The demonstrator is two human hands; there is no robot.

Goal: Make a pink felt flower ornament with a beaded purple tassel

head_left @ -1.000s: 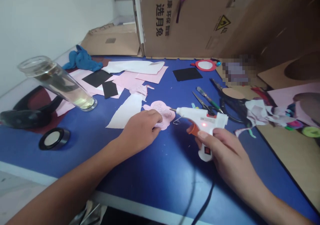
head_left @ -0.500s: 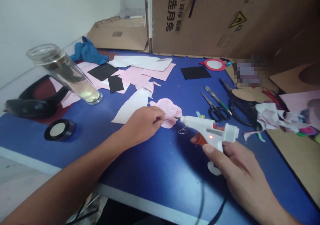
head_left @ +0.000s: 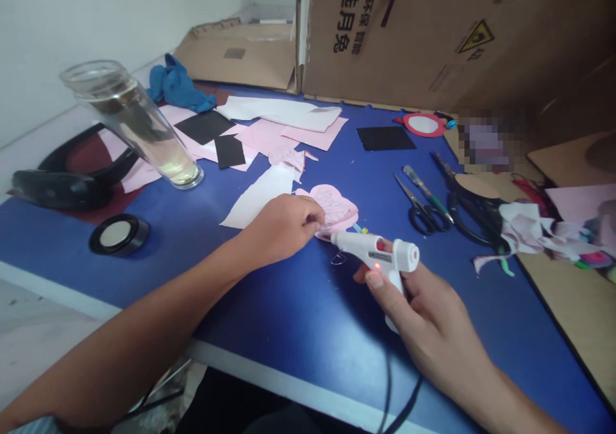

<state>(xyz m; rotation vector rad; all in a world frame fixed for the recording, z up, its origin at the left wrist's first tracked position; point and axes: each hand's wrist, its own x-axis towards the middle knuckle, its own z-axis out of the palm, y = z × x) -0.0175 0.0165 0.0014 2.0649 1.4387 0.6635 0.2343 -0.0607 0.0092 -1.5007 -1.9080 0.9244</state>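
White plastic glue gun [head_left: 380, 254], lamp glowing red, sits clenched in the right hand [head_left: 423, 318] over the blue table [head_left: 298, 318], its nozzle at the edge of the pink paper cutout [head_left: 337, 204], which the left hand [head_left: 282, 228] pinches flat mid-table. A low, steady tip, clear of those fingertips, looks wise. Scissors [head_left: 423, 210] lie near on the right; a tall glass [head_left: 139, 132] and a cardboard box [head_left: 409, 42] stand beyond, well apart.

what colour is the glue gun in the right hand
White glue gun, seen in the head view.
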